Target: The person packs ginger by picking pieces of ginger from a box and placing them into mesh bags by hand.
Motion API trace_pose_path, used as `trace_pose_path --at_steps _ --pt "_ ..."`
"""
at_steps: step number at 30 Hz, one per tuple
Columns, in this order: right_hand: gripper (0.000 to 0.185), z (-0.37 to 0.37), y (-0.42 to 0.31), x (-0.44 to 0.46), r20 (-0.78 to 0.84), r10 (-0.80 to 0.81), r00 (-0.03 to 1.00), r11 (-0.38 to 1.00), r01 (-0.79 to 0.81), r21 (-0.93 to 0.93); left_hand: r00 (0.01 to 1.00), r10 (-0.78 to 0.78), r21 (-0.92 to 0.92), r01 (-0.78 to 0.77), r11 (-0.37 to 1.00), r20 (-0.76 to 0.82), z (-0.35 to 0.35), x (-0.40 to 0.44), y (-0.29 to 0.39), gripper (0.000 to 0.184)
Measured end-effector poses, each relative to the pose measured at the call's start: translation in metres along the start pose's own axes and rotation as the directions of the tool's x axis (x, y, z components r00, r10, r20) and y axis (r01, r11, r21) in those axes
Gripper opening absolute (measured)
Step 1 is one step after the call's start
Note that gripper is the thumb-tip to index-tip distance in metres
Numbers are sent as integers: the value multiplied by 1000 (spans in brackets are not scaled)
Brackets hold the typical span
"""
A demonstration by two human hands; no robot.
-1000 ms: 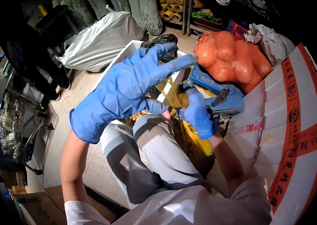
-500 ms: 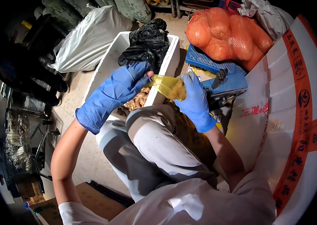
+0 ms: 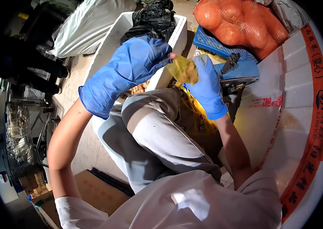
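Left hand [image 3: 125,72], blue-gloved, fingers closed on the upper left end of a small see-through yellow bag [image 3: 177,68]; one bare fingertip shows at the pinch. Right hand [image 3: 207,86], also blue-gloved, fingers gripping the bag's other side, by the brown contents [image 3: 189,73]. Bag held up between the hands, just beyond the knees, by the right edge of a white foam box [image 3: 179,36]. In the box: crumpled black plastic [image 3: 152,21] toward the far edge, brown knobbly pieces [image 3: 137,88] toward the near edge, partly hidden by the left glove. Below the right hand, a heap of yellow material [image 3: 202,114], details hard to make out. Right of that hand, a blue metal device [image 3: 241,70] with a dark upright part; beyond it a blue slotted tray [image 3: 216,44], near a bulging orange mesh sack [image 3: 241,23]. Along the right, a large white foam container [image 3: 262,126] with orange printed tape. Floor [image 3: 92,152] tiled; white sack [image 3: 89,28] left of the foam box, cardboard box [image 3: 98,192] near the left elbow. Farther left, another person's dark-clothed legs [image 3: 41,72] and a wire basket [image 3: 18,133], contents unclear.
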State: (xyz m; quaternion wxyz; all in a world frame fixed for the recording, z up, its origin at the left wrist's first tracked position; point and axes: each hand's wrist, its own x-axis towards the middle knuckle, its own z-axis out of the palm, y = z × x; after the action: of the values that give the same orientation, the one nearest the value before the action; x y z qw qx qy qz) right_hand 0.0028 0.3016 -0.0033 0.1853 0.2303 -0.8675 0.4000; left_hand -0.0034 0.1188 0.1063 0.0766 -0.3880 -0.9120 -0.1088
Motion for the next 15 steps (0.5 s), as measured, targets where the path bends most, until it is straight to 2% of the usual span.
trace_pose_path --at_steps 1,2,3,4,6,7,8,10,11,12,14,15 --pt "50 1 3 0 0 -6 1000 998 6 -67 1000 -5 -2 5 1000 1 2 -1 0 19" --pt "50 2 0 -1 3 -7 1000 998 7 -65 993 -116 -46 115 992 -16 6 -2 0 22" --pt "52 2 -7 -4 -131 22 991 994 -35 -100 974 -225 -91 221 971 -28 9 -1 0 26" --pt "55 3 -12 -7 -264 46 964 988 -83 -129 974 -225 -90 222 971 -26 11 2 0 26" --pt "57 6 -25 -16 -373 69 925 989 -112 -95 892 -448 -262 445 856 52 17 11 -3 35" --pt "52 10 -28 -28 -370 64 927 998 -63 15 906 -423 -272 405 873 -11 24 18 -7 43" --pt "47 14 -28 -43 -372 55 927 993 -11 121 910 -415 -273 396 877 -16 32 22 -8 43" --pt "35 15 -31 -69 -355 -11 935 990 61 128 921 -385 -374 377 847 57 42 34 -4 46" --pt "28 15 -29 -70 -429 25 903 987 46 154 940 -338 -318 336 886 53 51 38 -1 47" --pt "21 17 -28 -73 -416 254 873 934 -109 341 957 -284 -340 286 896 57 58 35 2 45" --pt "12 14 -12 -64 -524 370 767 905 -171 388 951 -297 -317 309 897 86 75 34 7 44" --pt "8 17 1 -70 -449 555 700 801 -304 516 932 -314 -337 358 871 181 88 33 3 42"
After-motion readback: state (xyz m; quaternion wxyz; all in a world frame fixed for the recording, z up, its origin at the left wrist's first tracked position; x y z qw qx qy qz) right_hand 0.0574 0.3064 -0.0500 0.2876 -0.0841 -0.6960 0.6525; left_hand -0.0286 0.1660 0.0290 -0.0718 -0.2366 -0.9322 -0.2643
